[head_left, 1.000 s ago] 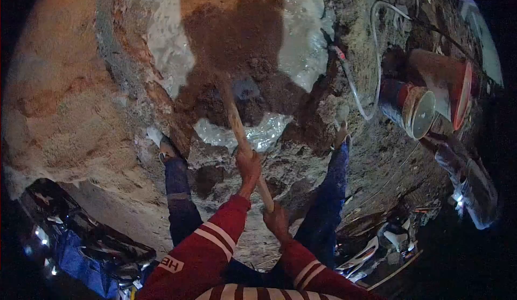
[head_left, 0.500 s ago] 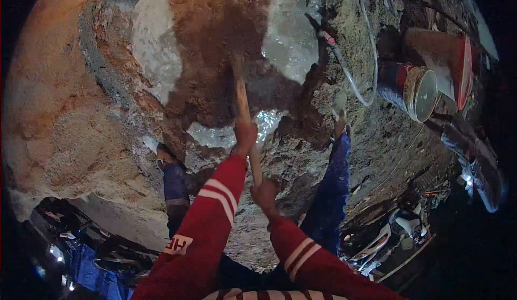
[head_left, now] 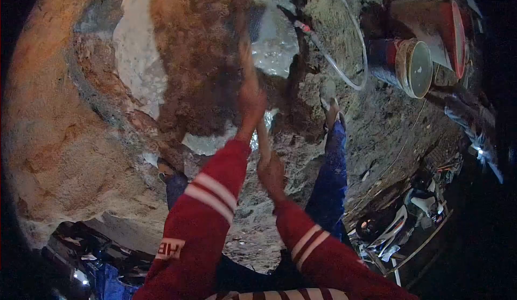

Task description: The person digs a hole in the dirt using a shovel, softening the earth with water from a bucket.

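Observation:
My left hand [head_left: 252, 103] is wrapped round the middle of the wooden handle [head_left: 246, 57] of what looks like a hoe. Lower down, near the handle's end, my right hand [head_left: 272, 176] grips the same shaft. The tool's dark blade [head_left: 251, 21] is blurred at the far end, over a mound of wet brown mud [head_left: 194, 52]. Pale, milky water [head_left: 137, 47] lies around the mud, with a shiny patch [head_left: 207, 141] at its near edge.
A clear hose [head_left: 336, 68] with a red fitting lies right of the mud. Beyond it, a bucket [head_left: 417, 68] and a larger red-rimmed container [head_left: 458, 39] rest on their sides. A sand heap [head_left: 70, 154] rises at left; parked motorbikes [head_left: 396, 230] stand behind at right.
Both hands have shifted slightly right, and the hoe's handle has swung forward and up, with its blade now farther out. The whole view has also tilted a little.

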A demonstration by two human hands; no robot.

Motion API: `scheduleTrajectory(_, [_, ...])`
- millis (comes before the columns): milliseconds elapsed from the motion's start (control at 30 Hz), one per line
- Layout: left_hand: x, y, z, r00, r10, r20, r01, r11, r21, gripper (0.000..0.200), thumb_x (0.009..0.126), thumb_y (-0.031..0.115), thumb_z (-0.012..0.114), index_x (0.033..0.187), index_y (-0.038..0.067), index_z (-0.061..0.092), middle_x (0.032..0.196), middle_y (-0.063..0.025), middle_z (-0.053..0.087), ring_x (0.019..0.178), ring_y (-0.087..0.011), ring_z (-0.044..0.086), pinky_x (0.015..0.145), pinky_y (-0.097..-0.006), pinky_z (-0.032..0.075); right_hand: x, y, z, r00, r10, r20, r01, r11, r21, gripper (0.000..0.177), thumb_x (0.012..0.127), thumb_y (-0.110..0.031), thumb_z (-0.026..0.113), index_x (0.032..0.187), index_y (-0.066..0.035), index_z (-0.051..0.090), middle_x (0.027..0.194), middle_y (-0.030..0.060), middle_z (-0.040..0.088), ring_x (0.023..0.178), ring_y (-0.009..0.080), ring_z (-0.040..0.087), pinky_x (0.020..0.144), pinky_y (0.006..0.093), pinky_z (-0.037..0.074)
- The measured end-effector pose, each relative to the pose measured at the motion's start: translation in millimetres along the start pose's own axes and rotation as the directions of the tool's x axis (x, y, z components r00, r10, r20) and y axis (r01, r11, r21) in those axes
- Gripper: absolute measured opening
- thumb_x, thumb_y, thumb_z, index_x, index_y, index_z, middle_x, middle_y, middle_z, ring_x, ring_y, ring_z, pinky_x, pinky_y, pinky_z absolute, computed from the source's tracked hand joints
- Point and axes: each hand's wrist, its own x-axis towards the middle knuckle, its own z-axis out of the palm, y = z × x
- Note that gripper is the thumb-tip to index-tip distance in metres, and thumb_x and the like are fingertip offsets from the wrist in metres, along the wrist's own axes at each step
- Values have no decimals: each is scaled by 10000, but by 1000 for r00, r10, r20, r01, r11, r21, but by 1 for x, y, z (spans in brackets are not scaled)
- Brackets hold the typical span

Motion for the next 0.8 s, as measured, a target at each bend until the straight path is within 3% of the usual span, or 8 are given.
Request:
scheduleTrajectory(167, [41, -17, 82, 972, -184, 147, 140, 952, 272, 270, 684, 139, 606, 882, -37, 552, 821, -246, 591, 789, -396, 589, 683, -461, 463, 52, 0, -13, 997, 66, -47, -59, 989, 136, 421, 675, -209, 657, 970, 54, 510, 841, 256, 578, 788, 385, 582, 686, 443, 457])
scheduleTrajectory(233, [0, -17, 64, 946, -171, 276, 118, 973, 199, 273, 693, 152, 606, 883, -34, 541, 835, -244, 597, 814, -393, 595, 687, -459, 474, 18, 19, 7, 950, 258, 178, -260, 966, -10, 425, 704, -220, 646, 1002, 51, 511, 892, 237, 586, 829, 381, 578, 712, 429, 458])
scheduleTrajectory(300, [-35, -31, 58, 876, -290, 386, 182, 939, 293, 276, 702, 158, 604, 899, -19, 531, 838, -241, 599, 828, -398, 591, 702, -457, 477, -23, 50, 37, 981, 114, 154, -102, 991, -83, 420, 735, -222, 637, 1029, 51, 515, 911, 206, 596, 827, 337, 590, 715, 401, 462])
scheduleTrajectory(367, [-82, -81, 67, 866, -384, 321, 269, 898, 347, 305, 703, 171, 609, 939, 3, 512, 828, -236, 600, 828, -403, 588, 706, -453, 479, -67, 34, 27, 940, 253, 230, -335, 817, 469, 417, 755, -212, 626, 1059, 52, 517, 920, 174, 604, 836, 274, 593, 726, 376, 460])
scheduleTrajectory(500, [-154, -106, 9, 893, -359, 273, 286, 918, 274, 331, 690, 185, 642, 937, 0, 521, 804, -217, 593, 756, -401, 579, 649, -442, 470, -139, 91, 73, 947, 112, 300, -191, 949, 249, 375, 759, -206, 626, 1030, 38, 537, 923, 168, 604, 811, 234, 592, 724, 362, 456])
scheduleTrajectory(567, [-175, -111, -31, 846, -420, 329, 397, 907, 139, 325, 689, 173, 647, 936, 1, 523, 801, -207, 588, 748, -399, 571, 644, -437, 463, -166, 66, 61, 738, 521, 428, -592, 805, 42, 330, 717, -212, 606, 906, 47, 532, 837, 226, 584, 799, 410, 569, 676, 463, 451])
scheduleTrajectory(633, [-187, -110, -65, 852, -484, 199, 444, 870, 216, 316, 683, 129, 650, 935, -6, 515, 791, -190, 579, 748, -377, 571, 651, -430, 453, -201, 44, 51, 958, 169, 232, -171, 985, -15, 358, 701, -195, 606, 939, 59, 523, 840, 249, 583, 796, 409, 574, 682, 470, 454])
scheduleTrajectory(800, [-182, -124, -144, 868, -496, 7, 493, 865, 92, 308, 690, 112, 647, 930, -21, 507, 797, -180, 584, 748, -340, 587, 651, -413, 451, -206, 39, 69, 934, 11, 356, 3, 999, -37, 487, 694, -191, 607, 1080, 69, 465, 776, 259, 573, 708, 411, 582, 628, 461, 470])
